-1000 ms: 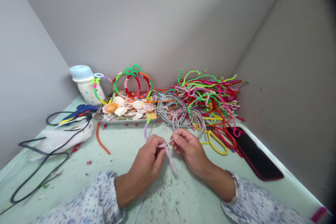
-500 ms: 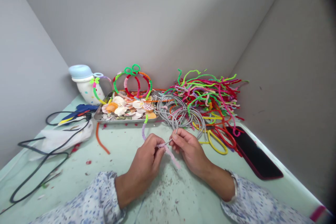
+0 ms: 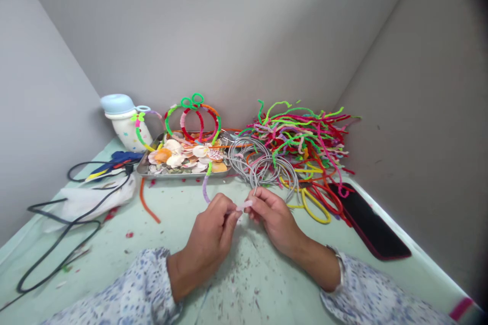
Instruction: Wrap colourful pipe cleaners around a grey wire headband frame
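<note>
My left hand is closed, thumb against forefinger, on a wire wrapped in fuzzy pipe cleaner. Its lilac and lime-green end curves up past my knuckles. A pale pink pipe cleaner spans the small gap between my two hands. My right hand pinches the far end of this pink strip between thumb and fingers. The grey wire under it is mostly hidden by my fingers. Just beyond my right hand lie coils of grey wire.
A metal tray of seashells stands at the back, with pipe-cleaner hoops above it. Right of it are piled colourful pipe cleaners and a dark phone. A bottle, black cable and plastic bag are on the left.
The pink pipe cleaner's loose end hung down below my hands; now my right hand pinches it, drawn across between them. The lilac and green end has tilted slightly left.
</note>
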A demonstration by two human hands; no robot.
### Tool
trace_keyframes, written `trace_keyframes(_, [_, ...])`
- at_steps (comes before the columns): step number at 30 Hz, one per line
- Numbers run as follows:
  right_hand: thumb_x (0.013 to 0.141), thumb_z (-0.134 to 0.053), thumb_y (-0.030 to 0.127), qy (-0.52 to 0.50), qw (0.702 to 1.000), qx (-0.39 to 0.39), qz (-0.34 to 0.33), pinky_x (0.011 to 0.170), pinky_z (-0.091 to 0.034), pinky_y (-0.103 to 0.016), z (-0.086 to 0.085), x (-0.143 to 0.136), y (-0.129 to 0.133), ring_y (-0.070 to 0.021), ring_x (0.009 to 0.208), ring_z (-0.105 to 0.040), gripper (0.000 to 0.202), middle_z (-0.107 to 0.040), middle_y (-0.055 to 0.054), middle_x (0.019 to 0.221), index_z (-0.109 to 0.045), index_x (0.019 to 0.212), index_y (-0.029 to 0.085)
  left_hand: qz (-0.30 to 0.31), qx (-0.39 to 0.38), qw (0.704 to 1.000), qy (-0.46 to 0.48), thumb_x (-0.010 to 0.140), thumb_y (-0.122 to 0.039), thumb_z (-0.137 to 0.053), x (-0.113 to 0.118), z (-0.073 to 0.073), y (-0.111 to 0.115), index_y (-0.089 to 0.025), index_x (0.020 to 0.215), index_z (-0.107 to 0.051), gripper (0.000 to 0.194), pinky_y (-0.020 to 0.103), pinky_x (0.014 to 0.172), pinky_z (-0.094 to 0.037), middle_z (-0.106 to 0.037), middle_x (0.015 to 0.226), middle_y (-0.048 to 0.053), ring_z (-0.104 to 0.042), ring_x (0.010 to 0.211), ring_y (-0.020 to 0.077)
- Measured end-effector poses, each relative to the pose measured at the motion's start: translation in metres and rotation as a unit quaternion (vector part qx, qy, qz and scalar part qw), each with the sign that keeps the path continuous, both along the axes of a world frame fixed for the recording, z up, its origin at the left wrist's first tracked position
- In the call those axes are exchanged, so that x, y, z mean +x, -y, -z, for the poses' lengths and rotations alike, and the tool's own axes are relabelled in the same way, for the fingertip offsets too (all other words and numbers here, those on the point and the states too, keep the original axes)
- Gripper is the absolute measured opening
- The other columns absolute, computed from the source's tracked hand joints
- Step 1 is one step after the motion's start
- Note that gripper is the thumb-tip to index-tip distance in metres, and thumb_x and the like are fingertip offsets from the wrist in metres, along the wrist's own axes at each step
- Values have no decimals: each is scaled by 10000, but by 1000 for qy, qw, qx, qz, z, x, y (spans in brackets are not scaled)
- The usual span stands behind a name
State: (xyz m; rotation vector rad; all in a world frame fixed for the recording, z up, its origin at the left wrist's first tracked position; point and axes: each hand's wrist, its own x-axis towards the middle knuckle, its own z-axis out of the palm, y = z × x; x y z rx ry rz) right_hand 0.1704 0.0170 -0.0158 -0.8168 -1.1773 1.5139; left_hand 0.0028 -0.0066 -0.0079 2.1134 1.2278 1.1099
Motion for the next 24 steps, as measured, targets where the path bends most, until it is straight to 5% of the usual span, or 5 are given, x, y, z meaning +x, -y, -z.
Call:
trace_keyframes(17, [838,-667,391,-14,999,-41,11,531,-339,-211,4,1,-3,-92,582,-478,238,-611,22,703,-597,756,179,-44,-23,999,18,922,-219,-507,2,0,-6,-179,873,-535,69,250,603,-384,-526,785,-3,-490,656,134])
trace_keyframes(24, [787,-729,347,60,997,2,-43,588,-368,-235,-3,-1,3,-102,611,-478,200,-572,38,686,-661,872,179,-20,-23,999,41,913,-212,-503,-1,-1,-8,-173,776,-541,147,249,586,-387,-509,736,-5,-490,648,134])
